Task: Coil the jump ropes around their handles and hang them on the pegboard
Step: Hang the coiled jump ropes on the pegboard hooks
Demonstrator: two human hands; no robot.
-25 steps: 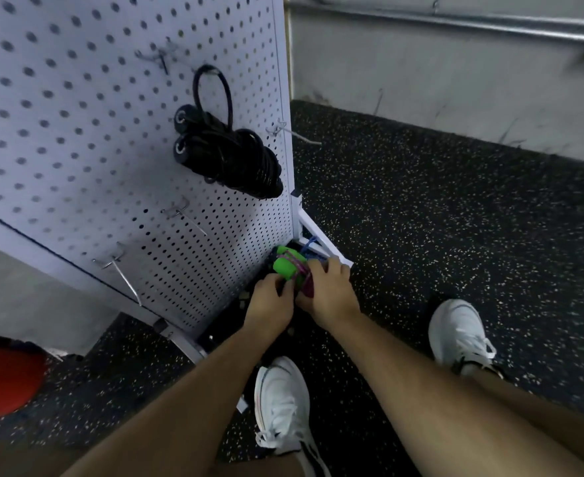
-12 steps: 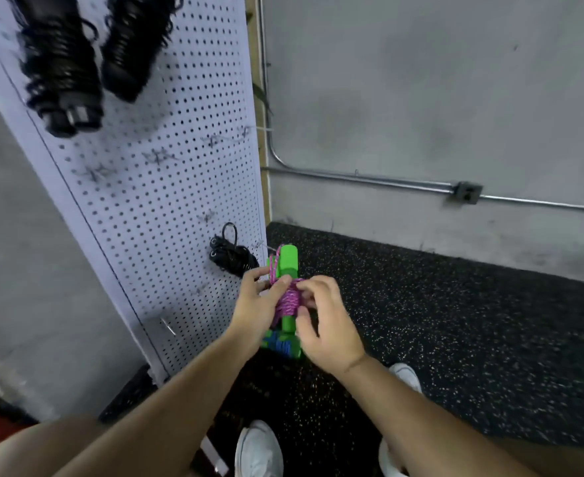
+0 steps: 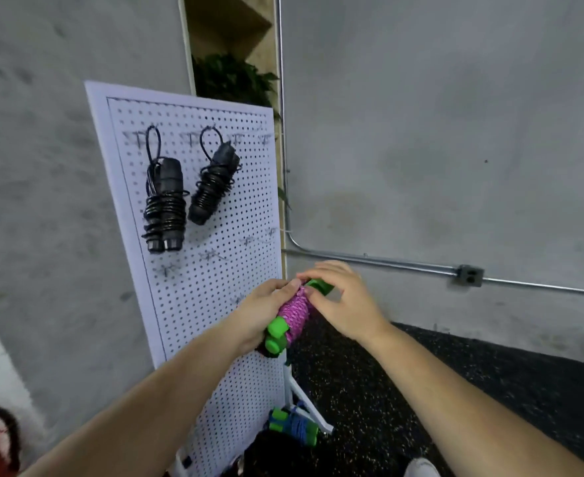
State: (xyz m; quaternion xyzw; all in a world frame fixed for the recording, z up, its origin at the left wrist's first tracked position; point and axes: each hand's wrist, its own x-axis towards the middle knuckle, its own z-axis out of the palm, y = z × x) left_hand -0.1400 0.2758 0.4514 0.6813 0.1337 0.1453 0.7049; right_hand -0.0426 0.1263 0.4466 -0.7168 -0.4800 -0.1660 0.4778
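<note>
In front of the pegboard (image 3: 208, 287), the coiled pink jump rope (image 3: 295, 313) is being clamped by left hand (image 3: 263, 308) and right hand (image 3: 345, 301); a hanging loop likely needs freeing.

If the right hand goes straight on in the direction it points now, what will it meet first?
The right hand would first meet the pink jump rope, whose green handle end its fingers pinch, and the left hand gripping that bundle. Beyond them probably lies the pegboard, though depth is unclear.
</note>
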